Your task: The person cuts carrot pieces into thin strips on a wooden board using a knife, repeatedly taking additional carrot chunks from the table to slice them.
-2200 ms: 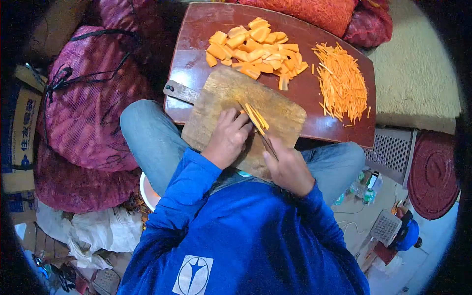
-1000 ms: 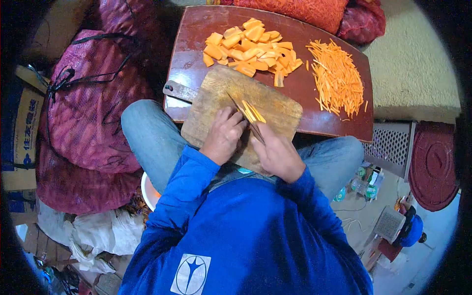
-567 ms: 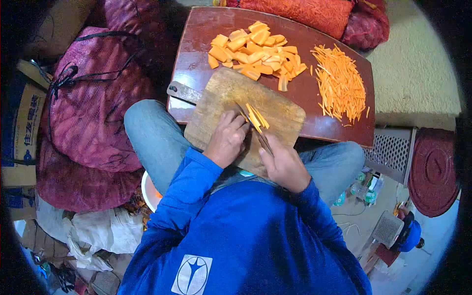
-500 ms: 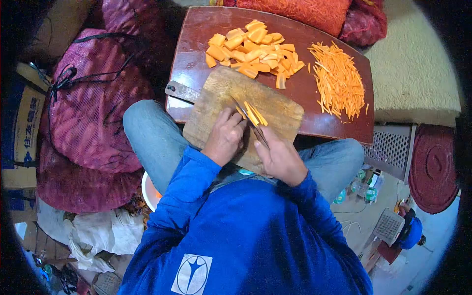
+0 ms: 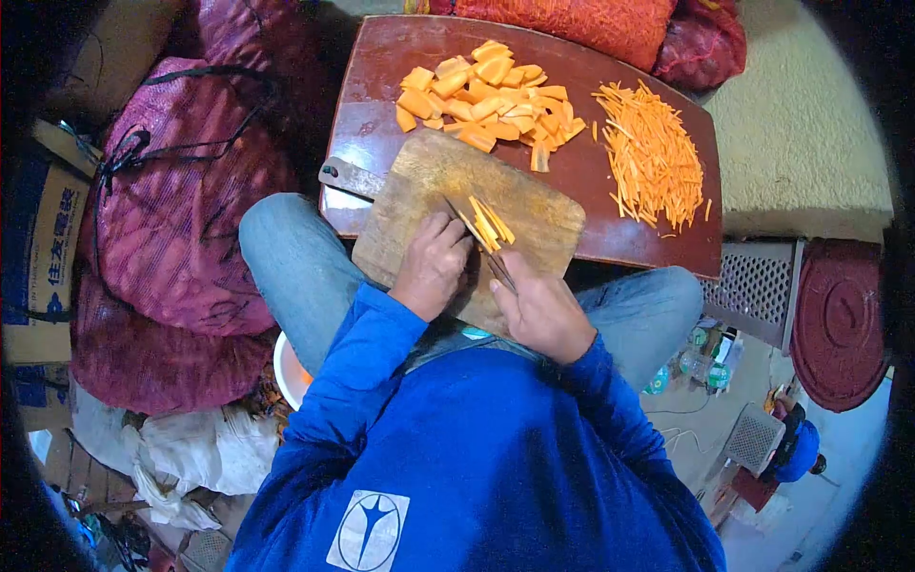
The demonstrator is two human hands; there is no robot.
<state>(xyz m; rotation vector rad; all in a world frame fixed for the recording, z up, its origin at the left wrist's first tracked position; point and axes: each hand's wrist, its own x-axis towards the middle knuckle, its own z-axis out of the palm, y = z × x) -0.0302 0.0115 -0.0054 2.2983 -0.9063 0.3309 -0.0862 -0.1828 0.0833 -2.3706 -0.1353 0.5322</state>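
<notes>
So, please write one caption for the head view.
Knife in right hand, left hand beside the blade, orange strips on a board.

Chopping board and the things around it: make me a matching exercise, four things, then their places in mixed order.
1. Knife
2. Thin orange sticks pile
3. Thick orange slices
4. Chopping board

A. Heaped just beyond the board
B. In the right hand
C. Across the table's near edge
D. Near the table's right end

Pairs: 1-B, 2-D, 3-A, 4-C

Bare surface (image 5: 376,91) lies open between the carrot slices (image 5: 486,100) and carrot sticks (image 5: 658,157), narrowing toward the cutting board (image 5: 534,200).
</notes>
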